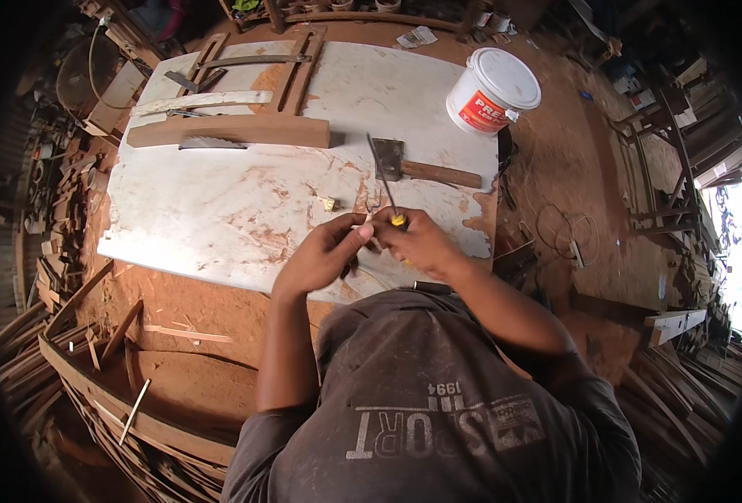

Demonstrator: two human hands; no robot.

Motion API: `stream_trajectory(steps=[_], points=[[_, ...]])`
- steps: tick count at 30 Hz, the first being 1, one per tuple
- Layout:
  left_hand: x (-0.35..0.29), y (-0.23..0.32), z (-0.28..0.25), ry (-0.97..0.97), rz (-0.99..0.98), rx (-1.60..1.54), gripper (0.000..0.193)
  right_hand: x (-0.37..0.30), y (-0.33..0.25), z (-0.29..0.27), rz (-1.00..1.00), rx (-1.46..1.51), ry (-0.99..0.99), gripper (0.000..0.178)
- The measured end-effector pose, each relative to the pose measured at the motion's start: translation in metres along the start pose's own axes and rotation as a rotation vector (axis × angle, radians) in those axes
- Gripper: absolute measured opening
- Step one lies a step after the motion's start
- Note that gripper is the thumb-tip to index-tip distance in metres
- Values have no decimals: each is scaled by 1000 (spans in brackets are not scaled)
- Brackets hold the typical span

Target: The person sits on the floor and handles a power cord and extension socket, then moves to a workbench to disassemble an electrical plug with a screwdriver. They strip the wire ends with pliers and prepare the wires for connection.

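Observation:
My left hand (324, 256) is closed, its thumb and fingers pinching a thin wire (372, 209) whose ends stick up past the fingertips. Against it, my right hand (425, 245) is also closed and holds a screwdriver (384, 178) with a yellow handle, its long dark shaft pointing away from me. The right fingertips meet the left ones at the wire; exactly how they touch it is hidden. A small cream-coloured piece (327, 203) lies on the white tabletop (211, 214) just beyond my left hand. Farther off rests a hatchet (438, 173) with a wooden handle.
A white lidded bucket (494, 90) stands at the table's far right. Toward the far left lie a thick wooden block (228, 132) and slotted wooden frames (297, 74). Timber strips (136, 411) crowd the near left floor, and a loose cable (565, 235) lies on the right.

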State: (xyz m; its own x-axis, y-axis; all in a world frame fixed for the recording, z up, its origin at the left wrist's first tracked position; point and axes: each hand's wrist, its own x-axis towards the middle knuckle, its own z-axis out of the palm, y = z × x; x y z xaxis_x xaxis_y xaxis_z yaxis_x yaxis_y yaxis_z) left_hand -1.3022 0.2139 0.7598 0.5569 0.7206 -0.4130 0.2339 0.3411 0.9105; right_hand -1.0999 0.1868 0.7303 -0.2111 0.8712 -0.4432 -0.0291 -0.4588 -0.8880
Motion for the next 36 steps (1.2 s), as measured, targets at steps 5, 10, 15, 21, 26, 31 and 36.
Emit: stream_trajectory(steps=[5,10,15,21,26,31,36], points=[[-29,-20,-15,226,96,-73,36,45,77,-78,-93,-810,250,33],[-46,-10,-1,234,235,-200,31,61,105,-97,-280,-1011,242,40],[-49,-1,18,294,349,-117,27,39,42,-51,-576,-729,199,38],[-53,22,28,221,373,142,18,-41,-71,-2,-547,-149,-190,31],[-55,34,40,269,475,-2,20,-56,-81,-7,-793,-497,-31,19],[-51,29,52,302,537,-196,17,-72,-81,-3,-917,-643,61,20],[-49,33,55,265,486,-294,11,-78,-81,0,-1010,-733,102,24]])
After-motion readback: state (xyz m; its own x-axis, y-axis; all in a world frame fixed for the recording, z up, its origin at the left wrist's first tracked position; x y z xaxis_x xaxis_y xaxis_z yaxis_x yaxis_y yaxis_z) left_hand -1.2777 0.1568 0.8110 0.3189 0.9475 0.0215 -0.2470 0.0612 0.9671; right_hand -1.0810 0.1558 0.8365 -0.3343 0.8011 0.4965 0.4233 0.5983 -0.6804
